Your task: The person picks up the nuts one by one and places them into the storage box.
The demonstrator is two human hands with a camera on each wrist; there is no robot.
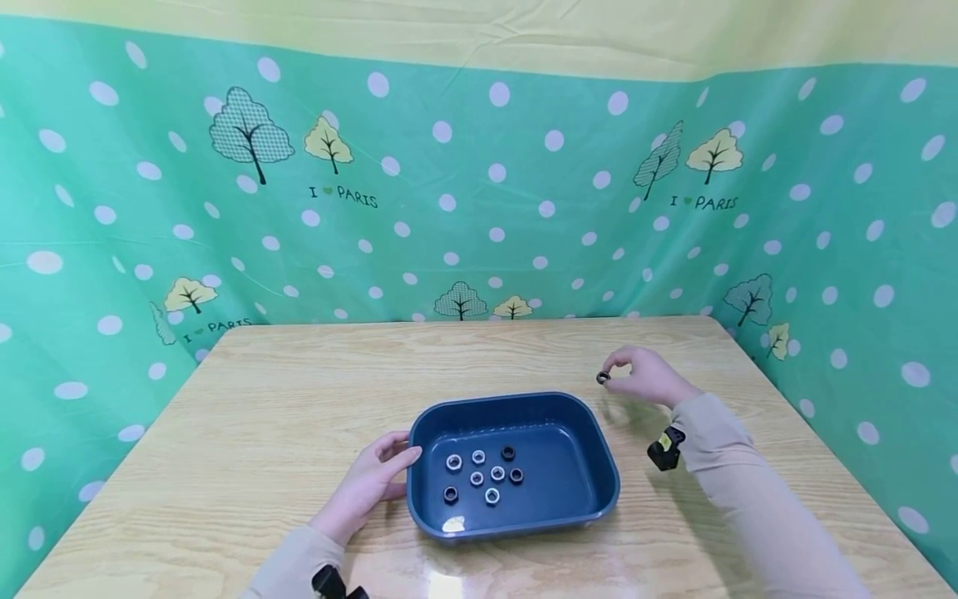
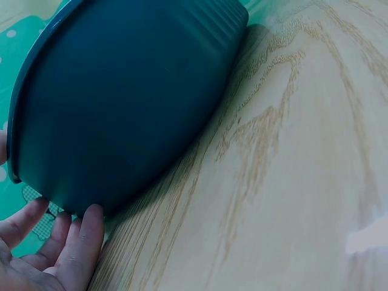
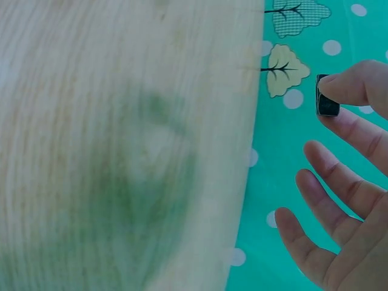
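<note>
My right hand [image 1: 642, 378] pinches a black nut [image 1: 603, 378] between thumb and forefinger, raised over the table beyond the basin's far right corner. In the right wrist view the nut [image 3: 328, 104] shows side-on at the fingertips, while the other fingers spread loosely. At the left end of a dark blue plastic basin [image 1: 569, 499], my left hand [image 1: 372, 478] holds on, thumb at the rim and fingers against the outer wall. Inside lie several silver nuts [image 1: 491, 497] and three black nuts [image 1: 451, 494], mostly in the left half.
A light wood-grain table [image 1: 262, 416] carries the basin near its front. Behind and at both sides hangs a green curtain [image 1: 449, 225] with white dots and printed trees. Black wrist cameras [image 1: 665, 449] are strapped over the sleeves.
</note>
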